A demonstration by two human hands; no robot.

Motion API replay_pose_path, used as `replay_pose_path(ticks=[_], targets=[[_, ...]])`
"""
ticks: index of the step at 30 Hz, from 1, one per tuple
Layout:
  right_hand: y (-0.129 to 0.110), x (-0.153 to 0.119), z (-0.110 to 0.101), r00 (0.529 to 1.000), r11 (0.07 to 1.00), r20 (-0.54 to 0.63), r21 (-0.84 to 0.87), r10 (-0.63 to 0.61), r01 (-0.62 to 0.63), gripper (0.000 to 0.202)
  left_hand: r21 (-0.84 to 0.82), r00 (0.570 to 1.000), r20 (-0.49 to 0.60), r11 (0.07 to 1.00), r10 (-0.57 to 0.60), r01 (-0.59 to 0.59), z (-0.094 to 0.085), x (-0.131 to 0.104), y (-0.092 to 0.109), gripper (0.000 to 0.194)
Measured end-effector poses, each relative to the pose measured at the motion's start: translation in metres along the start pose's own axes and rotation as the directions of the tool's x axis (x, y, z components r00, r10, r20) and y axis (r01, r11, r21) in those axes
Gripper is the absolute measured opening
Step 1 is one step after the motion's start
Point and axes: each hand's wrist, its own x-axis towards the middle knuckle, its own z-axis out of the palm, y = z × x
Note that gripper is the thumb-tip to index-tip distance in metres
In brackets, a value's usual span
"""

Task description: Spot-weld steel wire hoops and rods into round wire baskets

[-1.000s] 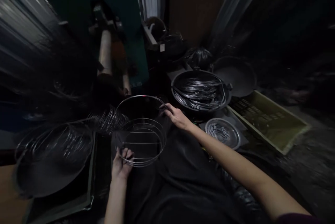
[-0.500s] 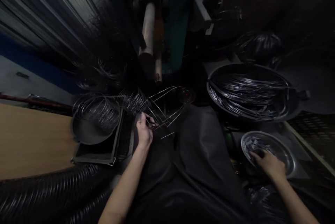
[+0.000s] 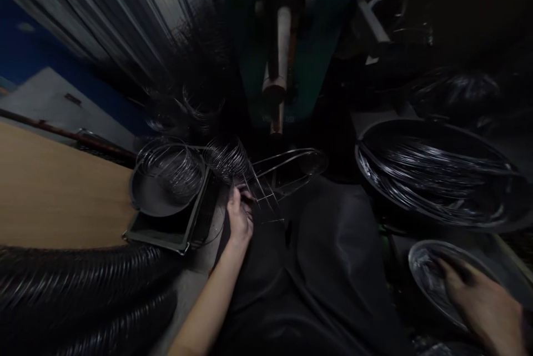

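My left hand (image 3: 241, 214) is closed, its fingers curled at the lower end of a thin bent wire frame (image 3: 262, 186), which it seems to pinch. Long loops of this wire stretch right, over the dark cloth on my lap. Just beyond the fingers hangs a bunch of coiled wire rings (image 3: 227, 160). On the right, my right hand (image 3: 478, 292) reaches into a shallow metal bowl (image 3: 425, 246) that holds small shiny pieces. Motion blur and shadow hide its fingertips, so its grip is unclear.
A large black basin (image 3: 362, 150) of bundled wire stands above the bowl. At left, a round pan (image 3: 152, 195) with wire rings rests on a green crate (image 3: 170, 240), near a wooden board (image 3: 62, 195). A green machine (image 3: 310, 78) with a rod rises ahead; ribbed black coils lie lower left.
The view has swung, so most things sit farther right in it. My right hand remains at the bowl and looks larger. My left hand stays at the wire frame.
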Motion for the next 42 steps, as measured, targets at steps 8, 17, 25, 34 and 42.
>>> replay_pose_path(ticks=[8,17,25,34,42], targets=[[-0.190,-0.026,0.017,0.937,0.671,0.344,0.710,-0.062,-0.216,0.043,-0.124,0.908,-0.120,0.913,-0.402,0.388,-0.026,-0.001,-0.012,0.051],[-0.287,-0.027,0.044,0.919,0.404,0.355,0.876,-0.171,-0.263,0.040,0.069,0.987,-0.097,0.988,-0.132,0.139,-0.014,0.003,-0.013,0.053],[-0.318,-0.038,0.068,0.910,0.327,0.374,0.895,-0.181,-0.303,0.044,0.083,0.975,-0.222,0.996,-0.001,0.020,-0.033,-0.001,-0.027,0.050],[-0.330,-0.066,0.074,0.892,0.334,0.414,0.879,-0.182,-0.340,0.041,0.083,0.940,-0.340,0.996,0.007,0.022,-0.043,0.002,-0.036,0.045],[-0.344,-0.070,0.076,0.899,0.422,0.370,0.871,-0.233,-0.250,0.037,-0.251,0.919,-0.302,0.952,-0.251,0.177,-0.049,0.006,-0.024,0.051]])
